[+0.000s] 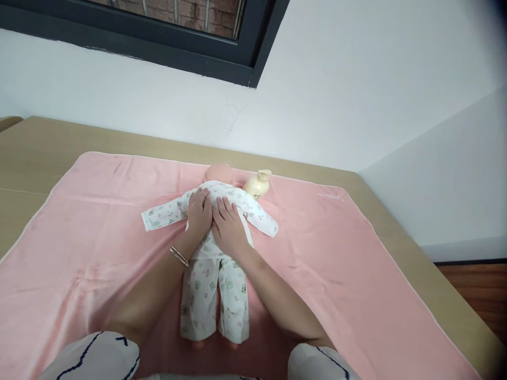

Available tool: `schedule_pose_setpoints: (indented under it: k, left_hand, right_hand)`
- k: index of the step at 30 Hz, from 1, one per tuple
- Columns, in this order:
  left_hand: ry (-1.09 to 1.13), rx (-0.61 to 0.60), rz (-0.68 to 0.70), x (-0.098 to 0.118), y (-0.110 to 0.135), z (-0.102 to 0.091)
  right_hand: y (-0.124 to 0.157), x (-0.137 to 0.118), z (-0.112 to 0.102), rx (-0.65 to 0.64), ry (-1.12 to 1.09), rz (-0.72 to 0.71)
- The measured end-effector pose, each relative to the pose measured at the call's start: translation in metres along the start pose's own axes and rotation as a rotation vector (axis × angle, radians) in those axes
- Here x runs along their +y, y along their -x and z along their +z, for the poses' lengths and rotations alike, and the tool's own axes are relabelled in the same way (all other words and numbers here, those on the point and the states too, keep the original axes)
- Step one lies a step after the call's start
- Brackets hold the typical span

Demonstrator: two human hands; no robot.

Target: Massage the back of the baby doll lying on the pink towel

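Note:
A baby doll (219, 173) lies on a pink blanket, its head toward the wall. It wears a white patterned long-sleeved top (259, 217) and matching trousers (200, 301), with the feet just showing below the cuffs. Both sleeves are spread outward. My left hand (199, 211) rests flat on the left side of the doll's chest, a bracelet (179, 256) on that wrist. On the middle of the top lies my right hand (228, 227), fingers stretched out, beside the left one. The hands partly cover the front of the top.
The pink blanket (317, 253) covers much of a wooden table (392, 232). A cream pump bottle (257, 183) lies or leans by the doll's head. White wall (317, 105) rises behind, with a dark-framed window (222, 58) above.

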State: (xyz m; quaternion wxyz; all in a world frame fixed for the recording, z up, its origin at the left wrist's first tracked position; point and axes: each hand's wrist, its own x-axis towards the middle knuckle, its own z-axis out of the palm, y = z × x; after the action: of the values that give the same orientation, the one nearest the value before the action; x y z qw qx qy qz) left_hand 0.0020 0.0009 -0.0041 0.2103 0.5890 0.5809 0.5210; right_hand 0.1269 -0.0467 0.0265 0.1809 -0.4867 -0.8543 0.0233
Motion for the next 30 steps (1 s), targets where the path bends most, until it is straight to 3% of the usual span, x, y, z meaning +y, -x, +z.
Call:
schedule_pose_setpoints:
  k: [2,5,7,9,13,16,21,26,30]
  left_hand:
    - [-0.019,-0.003,0.008,-0.001,0.001,0.0]
    - [-0.057,-0.017,0.032,-0.001,0.001,0.0]
    - [-0.075,-0.033,0.058,0.0,0.002,-0.001]
    - [-0.085,-0.038,0.075,-0.001,0.002,-0.001]
    - [-0.108,-0.039,0.097,-0.003,0.003,-0.001]
    - [-0.105,-0.036,0.104,-0.003,0.003,-0.001]
    - [-0.124,-0.063,0.125,-0.002,0.004,-0.002]
    - [-0.173,-0.121,0.205,-0.005,0.006,-0.006]
    - [-0.254,-0.082,0.162,0.0,0.009,-0.009]
  right_hand:
    - [-0.011,0.019,-0.001,-0.03,-0.057,-0.061]
    - [-0.019,0.039,0.0,0.017,-0.107,0.084]
    - [-0.015,0.034,0.002,0.075,-0.058,0.248]
    - [-0.005,0.018,0.003,0.098,0.025,0.311]
    - [0.006,-0.003,0.0,0.033,0.06,0.024]
    - [-0.009,0.015,-0.003,-0.011,-0.03,-0.067]
    - [-0.036,0.05,0.005,0.117,-0.201,0.123]
    - [-0.025,0.045,0.015,0.241,-0.204,0.234]
    - [-0.019,0.038,0.012,0.27,-0.107,0.288]
